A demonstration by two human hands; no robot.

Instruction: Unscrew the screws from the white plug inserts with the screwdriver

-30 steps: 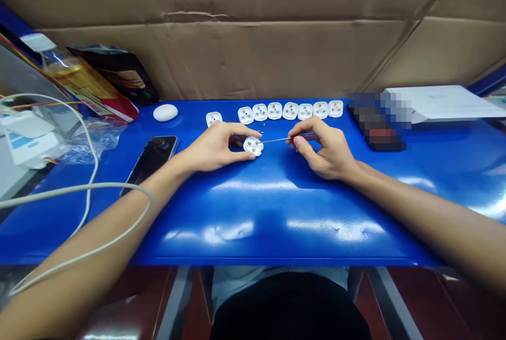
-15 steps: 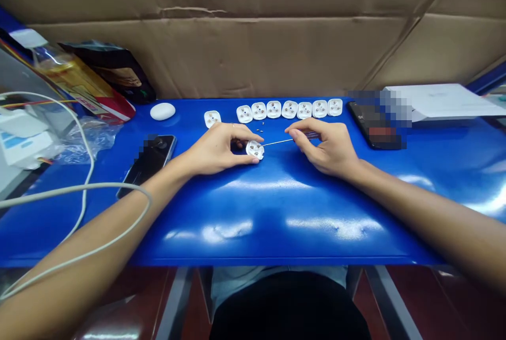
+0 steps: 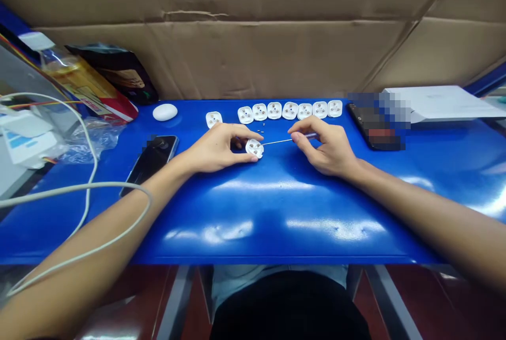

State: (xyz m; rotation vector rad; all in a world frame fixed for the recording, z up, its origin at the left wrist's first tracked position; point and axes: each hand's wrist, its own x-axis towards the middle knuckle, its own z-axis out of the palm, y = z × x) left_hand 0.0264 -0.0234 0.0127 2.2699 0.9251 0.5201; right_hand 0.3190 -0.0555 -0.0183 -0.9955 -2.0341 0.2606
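Observation:
Between thumb and fingers, my left hand (image 3: 219, 147) pinches a small white plug housing (image 3: 254, 148) with metal parts inside, its open face tilted toward me. My right hand (image 3: 328, 147) grips a screwdriver (image 3: 279, 142) by its handle. The thin shaft points left, and its tip is at the inside of the housing. Just behind the held piece lie a few tiny screws (image 3: 261, 130). Several similar white housings (image 3: 274, 110) stand in a row along the back of the blue table, and a single one (image 3: 214, 119) sits apart, just behind my left hand.
A smooth white oval object (image 3: 165, 112) and a phone (image 3: 152, 163) lie left. Farther left are a bottle (image 3: 85, 84), clear plastic wrap (image 3: 90, 139) and a white cable (image 3: 89, 171) looping over my forearm. At right lie a dark phone (image 3: 373, 129) and a white box (image 3: 443, 102).
Both hands stay nearly in place, with the screwdriver still at the housing. My right fingers have shifted slightly on the handle, and the whole view has moved a little.

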